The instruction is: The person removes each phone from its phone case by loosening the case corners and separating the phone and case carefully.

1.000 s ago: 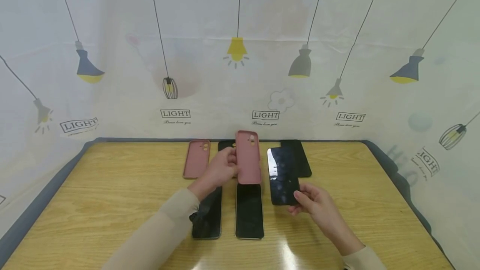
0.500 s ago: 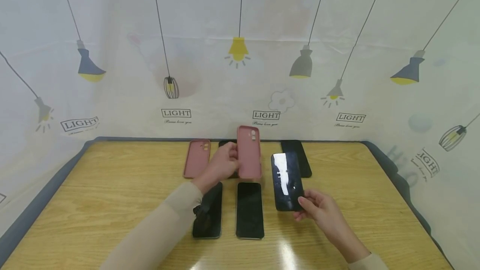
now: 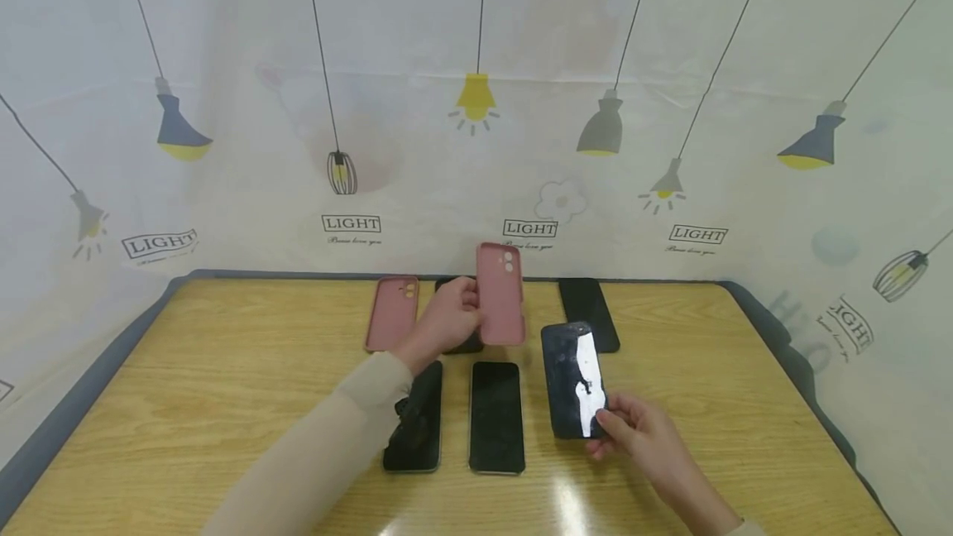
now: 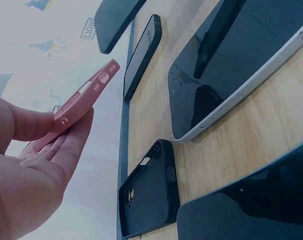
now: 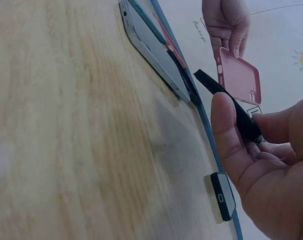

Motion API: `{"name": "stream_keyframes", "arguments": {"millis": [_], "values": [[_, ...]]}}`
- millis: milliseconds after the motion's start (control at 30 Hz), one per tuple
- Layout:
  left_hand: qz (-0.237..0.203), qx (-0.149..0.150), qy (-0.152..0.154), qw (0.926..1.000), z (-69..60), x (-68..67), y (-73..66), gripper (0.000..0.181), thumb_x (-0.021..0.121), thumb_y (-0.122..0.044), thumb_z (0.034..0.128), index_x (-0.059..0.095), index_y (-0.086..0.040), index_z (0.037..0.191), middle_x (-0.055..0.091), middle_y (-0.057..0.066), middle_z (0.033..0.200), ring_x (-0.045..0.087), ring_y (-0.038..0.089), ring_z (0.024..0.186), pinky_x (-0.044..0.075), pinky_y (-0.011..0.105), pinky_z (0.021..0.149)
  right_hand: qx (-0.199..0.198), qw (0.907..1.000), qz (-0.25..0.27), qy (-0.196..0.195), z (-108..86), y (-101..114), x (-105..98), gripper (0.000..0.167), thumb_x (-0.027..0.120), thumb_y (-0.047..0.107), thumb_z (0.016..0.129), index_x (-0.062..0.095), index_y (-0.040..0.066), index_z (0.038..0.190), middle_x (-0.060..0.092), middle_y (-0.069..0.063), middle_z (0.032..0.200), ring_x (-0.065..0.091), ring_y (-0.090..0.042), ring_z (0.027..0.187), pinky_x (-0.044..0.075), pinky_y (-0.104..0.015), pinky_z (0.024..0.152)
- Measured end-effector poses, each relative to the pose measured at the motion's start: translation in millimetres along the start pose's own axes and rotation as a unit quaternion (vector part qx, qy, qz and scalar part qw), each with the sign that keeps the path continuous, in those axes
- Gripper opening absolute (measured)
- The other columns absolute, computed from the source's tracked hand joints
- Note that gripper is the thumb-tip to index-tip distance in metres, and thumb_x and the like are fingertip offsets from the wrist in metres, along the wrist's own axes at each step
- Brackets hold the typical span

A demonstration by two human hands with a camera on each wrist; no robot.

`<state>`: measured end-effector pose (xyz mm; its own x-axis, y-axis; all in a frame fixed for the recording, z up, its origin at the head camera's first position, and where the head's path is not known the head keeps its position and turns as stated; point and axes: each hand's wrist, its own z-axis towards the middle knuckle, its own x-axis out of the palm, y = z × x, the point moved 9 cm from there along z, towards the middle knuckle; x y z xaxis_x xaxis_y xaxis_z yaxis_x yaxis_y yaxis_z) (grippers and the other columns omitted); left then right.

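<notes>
My left hand [image 3: 445, 319] pinches a pink phone case [image 3: 500, 296] by its left edge, above the far side of the table. Its hollow inside faces me, camera cutouts at the top right. Lower and to the right, my right hand [image 3: 642, 435] grips a black phone [image 3: 564, 383] by its lower right corner, thumb on the glossy front. In the left wrist view that thumb is out of sight, but the left thumb and fingers clearly clamp the case. A black phone case [image 4: 151, 195] lies behind the left hand, partly hidden in the head view.
Two dark-screened phones lie side by side, a left one [image 3: 422, 428] partly under my left sleeve and a middle one [image 3: 497, 418]. A second pink case [image 3: 393, 317] lies at the back left. Something flat and black [image 3: 590, 314] lies at the back right, before the printed curtain [image 3: 417, 106].
The pink case has risen a little in the left hand. The right hand has drawn the phone down and slightly right, away from the case, and its reflection has shifted.
</notes>
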<state>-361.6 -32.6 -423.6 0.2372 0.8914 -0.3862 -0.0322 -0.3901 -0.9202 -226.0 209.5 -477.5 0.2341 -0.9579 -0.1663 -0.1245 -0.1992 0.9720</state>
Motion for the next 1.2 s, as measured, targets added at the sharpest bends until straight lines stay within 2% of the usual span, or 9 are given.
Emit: {"name": "stream_keyframes", "arguments": {"millis": [133,467,667,833,1200], "values": [[-0.008,-0.001,0.001,1.0000,3.4,1.2,-1.6,0.044,0.059,0.004,0.0962,0.052,0.007,0.140,0.069,0.023,0.126,0.068,0.031,0.112,0.056,0.042,0.093,-0.005,0.9999,0.006,0.010,-3.1,-4,1,0.023,0.050,-0.002,0.105,0.050,-0.023,0.115,0.071,-0.022,0.089,0.072,-0.018,0.072,0.062,-0.034,0.071],[-0.005,0.000,0.000,1.0000,12.0,0.5,-8.1,0.048,0.059,0.003,0.0949,0.050,0.007,0.142,0.067,0.024,0.130,0.065,0.034,0.120,0.055,0.044,0.097,0.038,0.9990,0.005,0.022,-7.4,-16,1,0.021,0.049,0.000,0.107,0.052,-0.019,0.115,0.072,-0.017,0.086,0.072,-0.020,0.074,0.062,-0.034,0.070],[-0.011,0.004,0.004,0.9999,14.8,1.8,-11.0,0.047,0.058,0.004,0.0946,0.050,0.006,0.141,0.067,0.024,0.129,0.066,0.034,0.118,0.057,0.043,0.093,0.055,0.9982,-0.004,0.023,-10.6,-23,1,0.019,0.051,0.002,0.107,0.054,-0.015,0.113,0.072,-0.015,0.084,0.072,-0.022,0.074,0.061,-0.034,0.069],[-0.019,0.004,0.007,0.9998,16.3,3.1,-12.0,0.047,0.057,0.004,0.0954,0.049,0.006,0.142,0.067,0.024,0.129,0.067,0.033,0.115,0.057,0.041,0.088,0.062,0.9978,-0.001,0.025,-12.8,-28,3,0.022,0.051,0.001,0.106,0.053,-0.018,0.118,0.072,-0.015,0.087,0.072,-0.023,0.074,0.061,-0.034,0.070],[-0.032,0.003,0.013,0.9994,18.6,7.1,-11.3,0.044,0.056,0.007,0.0954,0.051,0.008,0.139,0.067,0.025,0.125,0.067,0.033,0.112,0.057,0.044,0.088,0.066,0.9967,0.010,0.047,-14.1,-35,6,0.025,0.049,0.001,0.107,0.051,-0.021,0.120,0.071,-0.011,0.090,0.072,-0.020,0.076,0.061,-0.034,0.070]]}}
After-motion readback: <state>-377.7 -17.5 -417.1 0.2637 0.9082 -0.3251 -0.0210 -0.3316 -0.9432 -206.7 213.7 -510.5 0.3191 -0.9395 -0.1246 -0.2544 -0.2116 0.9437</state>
